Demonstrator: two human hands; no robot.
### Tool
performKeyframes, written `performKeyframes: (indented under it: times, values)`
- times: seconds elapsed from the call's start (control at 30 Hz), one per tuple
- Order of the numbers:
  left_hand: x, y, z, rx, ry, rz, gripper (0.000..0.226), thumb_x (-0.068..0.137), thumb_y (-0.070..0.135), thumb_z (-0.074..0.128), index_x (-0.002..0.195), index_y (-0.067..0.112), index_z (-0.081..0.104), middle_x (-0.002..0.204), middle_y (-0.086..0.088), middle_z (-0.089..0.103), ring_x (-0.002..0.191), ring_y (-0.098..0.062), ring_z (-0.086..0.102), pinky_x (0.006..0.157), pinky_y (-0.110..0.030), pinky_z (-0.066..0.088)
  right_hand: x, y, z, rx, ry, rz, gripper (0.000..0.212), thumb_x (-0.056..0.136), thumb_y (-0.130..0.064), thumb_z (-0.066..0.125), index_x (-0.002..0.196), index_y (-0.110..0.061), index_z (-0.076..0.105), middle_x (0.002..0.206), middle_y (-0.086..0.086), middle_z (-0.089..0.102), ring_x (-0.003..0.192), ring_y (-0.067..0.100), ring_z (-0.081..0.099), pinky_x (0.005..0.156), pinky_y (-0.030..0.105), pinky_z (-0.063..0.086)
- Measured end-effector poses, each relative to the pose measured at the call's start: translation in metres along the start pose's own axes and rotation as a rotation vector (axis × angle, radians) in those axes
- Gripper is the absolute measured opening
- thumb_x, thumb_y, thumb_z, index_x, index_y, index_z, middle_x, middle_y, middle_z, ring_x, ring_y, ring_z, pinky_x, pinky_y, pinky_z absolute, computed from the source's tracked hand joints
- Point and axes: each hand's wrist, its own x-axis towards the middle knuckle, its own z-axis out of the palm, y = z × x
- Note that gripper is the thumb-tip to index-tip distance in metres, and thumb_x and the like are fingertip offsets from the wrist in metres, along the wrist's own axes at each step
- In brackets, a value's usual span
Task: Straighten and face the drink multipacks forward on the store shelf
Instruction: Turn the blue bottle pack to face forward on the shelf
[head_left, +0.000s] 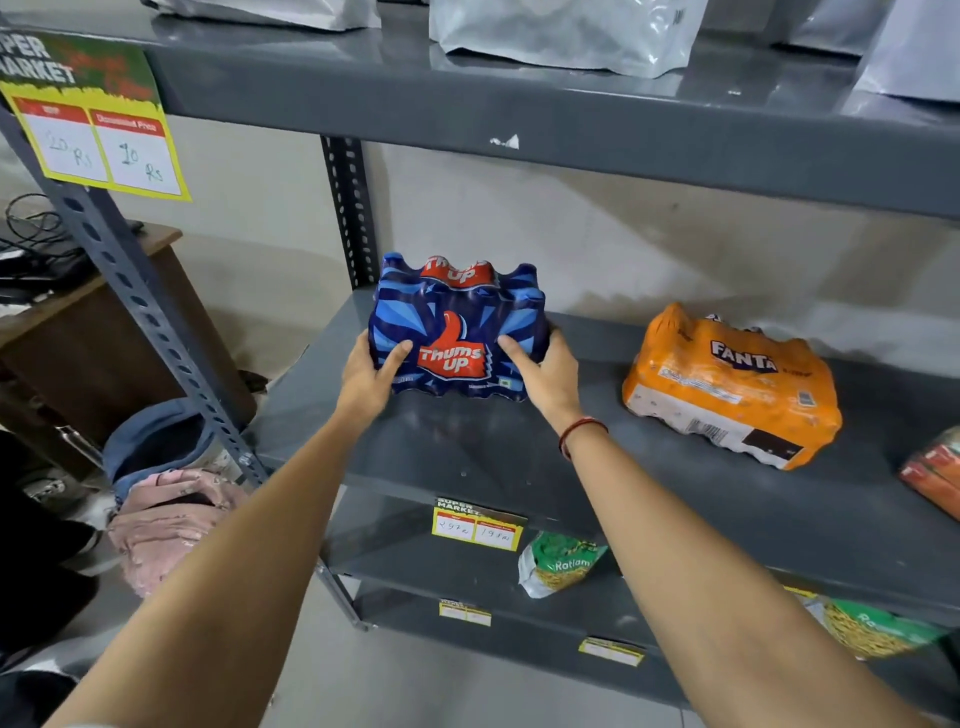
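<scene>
- Far left: a price card (98, 119) hangs from the corner of the upper shelf; behind the perforated upright sits a brown worktop (78, 312) with cables, and bags lie on the floor below. None of this bears on the task.
- Left hand (366, 371): clasped on the lower left corner of the Thums Up multipack (457, 327), thumb across the front film, the other fingers wrapped round the side and out of view.
- The Thums Up multipack stands upright near the back left of the middle shelf (467, 452), logo toward the aisle, seemingly square or very nearly so. Whether its base rests fully on the shelf or is slightly lifted cannot be told.
- Right hand (545, 374): mirrors the left, gripping the lower right corner, thumb on the front. Both hands are spread to the width of the pack, neither clenched nor let go.
- Judgement on the step: keep the grip low and even, slide rather than lift so the shrink film does not sag, square the front edge to the shelf lip, then let go.
- Further right: the Fanta multipack (732, 384) lies flat on the same shelf, well apart, turned at an angle with the barcode end forward. It likely needs standing up and turning next.
- Far right edge: part of a red-orange pack (935, 467), too cropped to identify.
</scene>
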Motion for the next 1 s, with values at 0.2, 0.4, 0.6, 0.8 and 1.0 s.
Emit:
performKeyframes:
  times: [0.2,0.4,0.6,0.8,1.0]
  values:
    - [0.0,-0.006,-0.015,-0.035,-0.097,-0.038,0.061,0.09,0.042,0.055,0.139,0.013,0.033,0.134,-0.007,0.052,0.109,-0.018,0.055,0.094,-0.033,0.048,-0.023,-0.006,0.0,-0.125,0.033,-0.05,0.053,0.078,-0.045,0.071,0.11,-0.007,0.055,0.112,0.01,0.067,0.1,0.025,0.065,0.078,0.03,0.051]
    - [-0.023,-0.01,-0.029,-0.012,-0.112,-0.042,0.064,0.088,0.045,0.055,0.14,0.015,0.032,0.131,-0.001,0.053,0.111,-0.019,0.056,0.096,-0.035,0.047,-0.058,-0.012,-0.006,-0.201,0.058,-0.087,0.056,0.078,-0.049,0.069,0.111,-0.006,0.054,0.114,0.01,0.068,0.1,0.026,0.067,0.078,0.034,0.055]
    - [-0.049,-0.018,-0.047,0.027,-0.117,-0.045,0.064,0.087,0.048,0.054,0.139,0.016,0.035,0.137,-0.006,0.052,0.117,-0.023,0.055,0.101,-0.041,0.046,-0.099,-0.013,-0.007,-0.277,0.116,-0.13,0.065,0.075,-0.059,0.066,0.113,-0.007,0.055,0.111,0.009,0.071,0.096,0.027,0.069,0.076,0.038,0.059]
    - [-0.066,-0.022,-0.059,0.044,-0.117,-0.028,0.062,0.089,0.046,0.053,0.14,0.016,0.035,0.139,-0.006,0.05,0.114,-0.02,0.054,0.095,-0.033,0.047,-0.124,-0.02,-0.007,-0.295,0.116,-0.138,0.065,0.075,-0.06,0.064,0.112,-0.007,0.056,0.106,0.008,0.072,0.091,0.027,0.07,0.073,0.04,0.06]
    - [-0.073,-0.021,-0.063,0.013,-0.136,-0.032,0.064,0.088,0.047,0.053,0.141,0.018,0.032,0.139,-0.005,0.049,0.115,-0.02,0.054,0.097,-0.037,0.048,-0.131,-0.026,-0.008,-0.286,0.093,-0.121,0.066,0.076,-0.059,0.065,0.115,-0.008,0.054,0.111,0.009,0.07,0.095,0.029,0.07,0.076,0.042,0.06]
